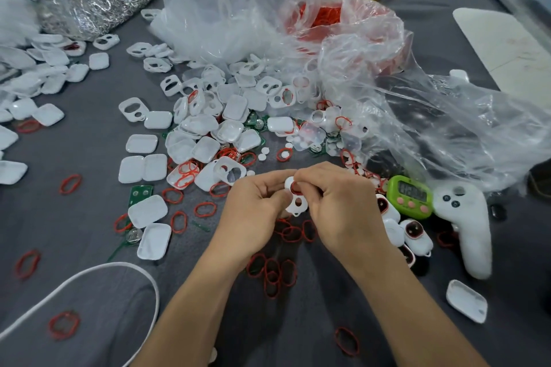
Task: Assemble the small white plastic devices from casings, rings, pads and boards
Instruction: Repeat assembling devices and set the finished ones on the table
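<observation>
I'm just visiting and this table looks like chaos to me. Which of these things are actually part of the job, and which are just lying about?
Part of the job:
- white casing with a red ring, held in left hand and right hand
- loose red rings
- white casing halves
- green boards
- finished devices

Lying about:
- green timer
- white controller
- white cord

Left hand and right hand bare; both forearms bare, no sleeves, rings or watch visible

Casings lie heaped mid-table before the bags, rings scattered toward the near edge, the timer right of both hands.
</observation>
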The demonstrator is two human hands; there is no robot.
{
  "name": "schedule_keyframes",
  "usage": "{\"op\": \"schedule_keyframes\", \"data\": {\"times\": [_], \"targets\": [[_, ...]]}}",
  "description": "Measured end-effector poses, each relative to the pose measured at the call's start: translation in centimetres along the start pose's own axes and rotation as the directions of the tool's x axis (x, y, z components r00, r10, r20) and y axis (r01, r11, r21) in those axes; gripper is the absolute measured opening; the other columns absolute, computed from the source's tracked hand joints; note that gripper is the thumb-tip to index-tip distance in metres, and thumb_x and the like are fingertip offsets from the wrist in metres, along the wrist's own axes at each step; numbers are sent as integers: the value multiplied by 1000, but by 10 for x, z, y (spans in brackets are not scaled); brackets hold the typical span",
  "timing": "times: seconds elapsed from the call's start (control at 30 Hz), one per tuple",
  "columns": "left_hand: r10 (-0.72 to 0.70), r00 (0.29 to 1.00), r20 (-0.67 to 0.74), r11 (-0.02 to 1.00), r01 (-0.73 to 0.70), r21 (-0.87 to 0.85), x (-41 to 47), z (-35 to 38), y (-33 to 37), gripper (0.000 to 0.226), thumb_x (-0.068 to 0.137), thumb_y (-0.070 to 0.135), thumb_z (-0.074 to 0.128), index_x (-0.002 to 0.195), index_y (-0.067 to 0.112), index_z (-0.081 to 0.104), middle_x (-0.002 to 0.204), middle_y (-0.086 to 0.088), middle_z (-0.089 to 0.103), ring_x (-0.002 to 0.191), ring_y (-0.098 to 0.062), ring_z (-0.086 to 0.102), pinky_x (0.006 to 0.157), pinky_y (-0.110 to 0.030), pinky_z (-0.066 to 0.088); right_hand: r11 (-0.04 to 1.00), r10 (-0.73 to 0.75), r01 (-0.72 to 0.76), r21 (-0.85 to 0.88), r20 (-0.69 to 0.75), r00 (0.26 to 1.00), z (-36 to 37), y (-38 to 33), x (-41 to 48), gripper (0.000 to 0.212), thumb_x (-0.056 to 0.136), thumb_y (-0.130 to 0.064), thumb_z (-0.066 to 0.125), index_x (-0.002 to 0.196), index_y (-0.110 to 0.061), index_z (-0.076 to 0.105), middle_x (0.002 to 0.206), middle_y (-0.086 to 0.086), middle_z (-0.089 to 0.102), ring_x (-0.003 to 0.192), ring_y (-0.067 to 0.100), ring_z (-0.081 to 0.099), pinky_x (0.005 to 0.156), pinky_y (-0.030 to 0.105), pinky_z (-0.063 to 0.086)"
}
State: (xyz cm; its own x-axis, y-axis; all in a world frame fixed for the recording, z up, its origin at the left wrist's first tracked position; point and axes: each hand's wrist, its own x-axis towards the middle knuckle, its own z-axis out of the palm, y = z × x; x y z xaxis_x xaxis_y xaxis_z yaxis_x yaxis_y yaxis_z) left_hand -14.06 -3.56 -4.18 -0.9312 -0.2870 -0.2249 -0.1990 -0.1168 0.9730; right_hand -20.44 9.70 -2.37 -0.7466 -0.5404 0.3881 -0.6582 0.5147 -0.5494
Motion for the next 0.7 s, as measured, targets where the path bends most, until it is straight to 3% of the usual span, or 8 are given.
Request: {"op": "schedule_keyframes", "data": {"times": [0.03, 0.13, 0.23, 0.33, 0.5, 0.7], "targets": [[-11, 1000, 6, 1000, 11, -12, -1, 0, 0, 47, 96, -11, 51, 112, 23, 80, 83, -14, 74, 81, -21, 58, 88, -57, 56, 1000, -2, 2, 7, 14, 1000, 0, 1, 0, 12, 89, -7, 69, 88, -15, 78, 82, -1, 72, 72, 19, 67, 66, 41, 55], [-31, 1000, 1, 999, 31, -21, -3, 0, 0, 45, 96, -12, 52, 113, 19, 79, 79, -1, 71, 77, -12, 61, 75, -33, 57, 1000, -9, 10, -9, 59, 998, -1, 4, 0, 11, 91, -4, 69, 87, -12, 76, 81, 0, 70, 72, 22, 65, 66, 42, 53], [-54, 998, -23, 998, 53, -33, -2, 1, -1, 43, 95, -12, 55, 110, 19, 80, 81, -24, 64, 80, -25, 55, 84, -49, 58, 999, -13, 18, -45, 105, 994, 0, 5, 0, 13, 91, -3, 67, 84, -11, 73, 78, 3, 67, 70, 26, 62, 65, 45, 51], [-67, 997, -34, 997, 66, -34, -3, 2, 1, 43, 95, -13, 55, 108, 19, 80, 88, -12, 76, 83, -21, 65, 85, -42, 59, 999, -18, 24, -48, 113, 993, -1, 6, 1, 14, 94, -5, 65, 83, -11, 72, 77, 2, 65, 69, 25, 61, 64, 45, 50], [-80, 996, -49, 997, 80, -19, -3, 5, 3, 41, 94, -14, 55, 110, 16, 79, 100, -21, 77, 89, -25, 69, 92, -50, 58, 999, -34, 39, -37, 127, 991, -4, 9, 1, 15, 95, -6, 63, 83, -9, 71, 77, 4, 65, 68, 26, 61, 65, 46, 51], [-108, 986, -131, 993, 101, -62, -5, 12, 3, 38, 92, -12, 57, 107, 15, 79, 94, -1, 81, 86, -14, 75, 75, -27, 61, 998, -13, 18, -52, 91, 996, -3, 11, -2, 13, 96, -9, 63, 86, -11, 71, 76, 3, 66, 68, 27, 61, 65, 47, 52]]}}
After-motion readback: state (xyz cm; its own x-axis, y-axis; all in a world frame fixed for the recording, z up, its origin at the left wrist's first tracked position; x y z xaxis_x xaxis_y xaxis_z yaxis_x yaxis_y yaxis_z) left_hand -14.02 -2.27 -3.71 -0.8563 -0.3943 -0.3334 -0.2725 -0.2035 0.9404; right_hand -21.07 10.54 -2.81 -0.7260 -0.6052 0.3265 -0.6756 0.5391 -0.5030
